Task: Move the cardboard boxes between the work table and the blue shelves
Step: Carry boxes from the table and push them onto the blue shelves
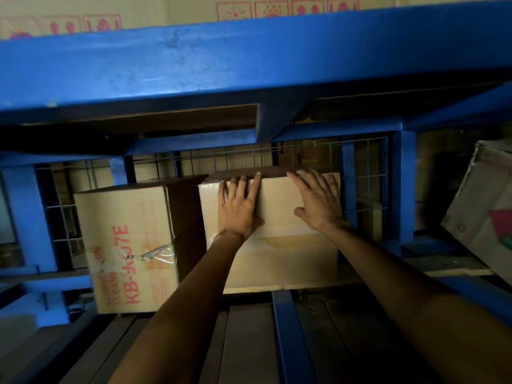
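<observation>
Left hand (238, 209), right hand (318, 203) flat on plain box (279, 256), fingers straight; printed box (124, 245) just left; blue beam (249, 65) overhead; tilted box (482, 212) cut off right.

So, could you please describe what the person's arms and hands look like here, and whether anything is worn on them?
Both arms are bare as far as the picture shows: no sleeves, gloves, watch or bracelets visible. The left hand and right hand show no rings that I can make out, though the light is dim.
</observation>
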